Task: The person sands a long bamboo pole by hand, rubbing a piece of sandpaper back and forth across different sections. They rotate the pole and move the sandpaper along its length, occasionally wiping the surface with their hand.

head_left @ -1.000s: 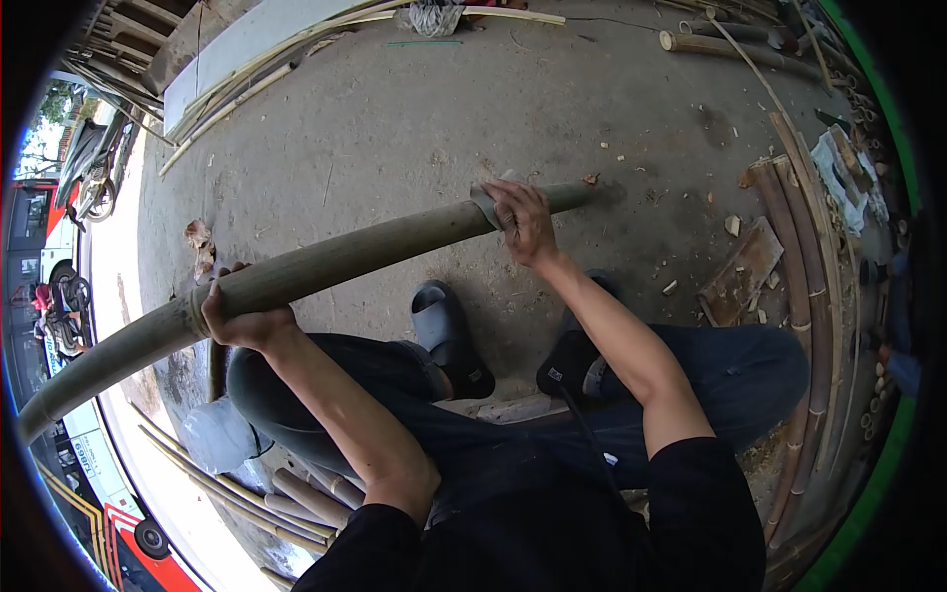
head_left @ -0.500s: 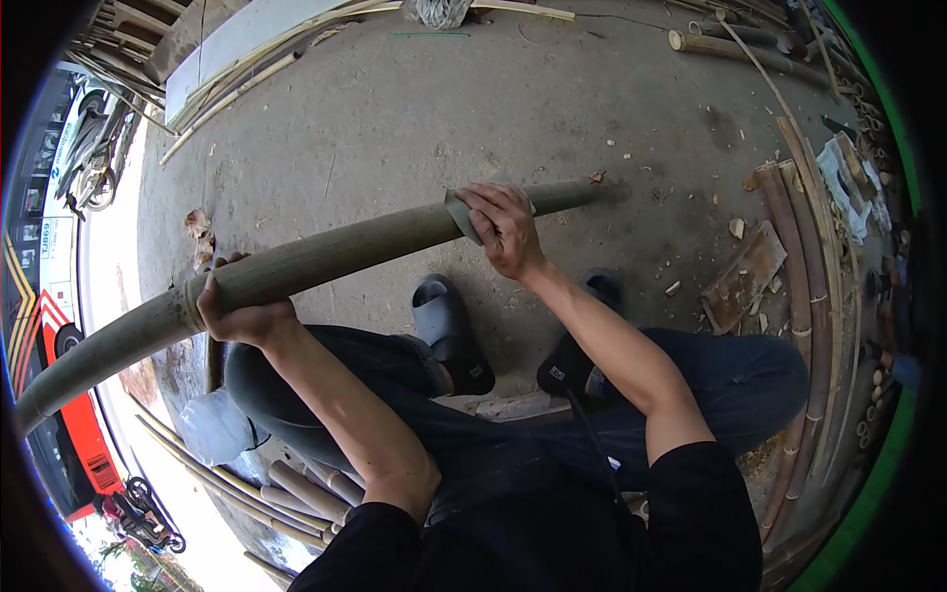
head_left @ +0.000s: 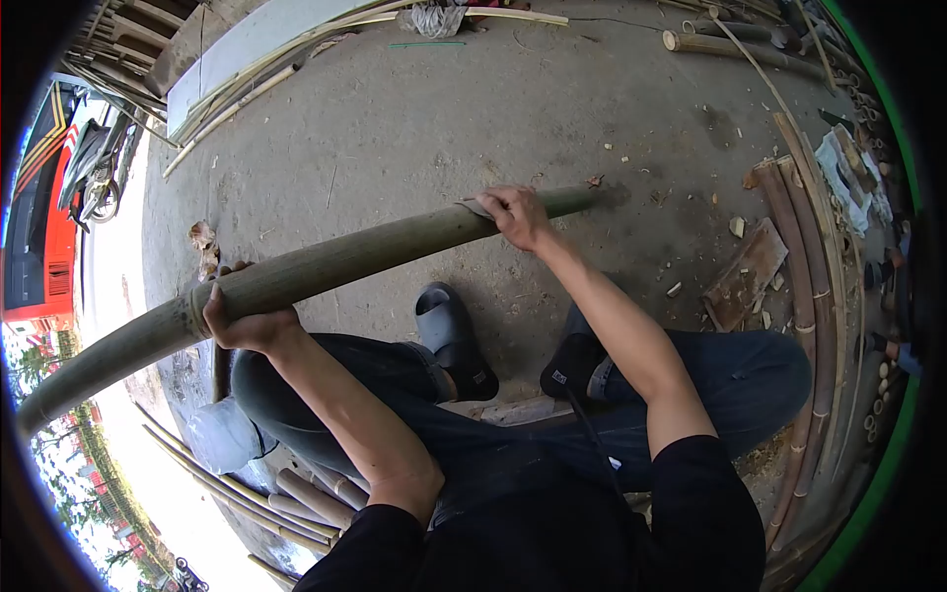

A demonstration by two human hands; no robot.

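Observation:
A long, thick green bamboo pole (head_left: 355, 249) slants across the view, its far end low on the concrete and its near end at the left edge. My left hand (head_left: 252, 326) is wrapped round it from below, beside a ring-like node. Farther along, my right hand (head_left: 515, 217) presses a thin grey-brown piece of cloth or sandpaper (head_left: 476, 206) against the pole, its fingers closed over the top. Most of that piece is hidden under the fingers.
Brown bamboo poles (head_left: 819, 296) lie at the right beside a flat wooden board (head_left: 745, 276) and scattered chips. A plastic water container (head_left: 222, 434) stands at lower left near cut bamboo pieces (head_left: 316, 496). A motorcycle (head_left: 102, 187) and a red bus (head_left: 44, 257) are outside.
My right hand has shifted slightly right along the pole, its fingers curled more over it. My left hand keeps its hold. The bus outside has moved upward in view.

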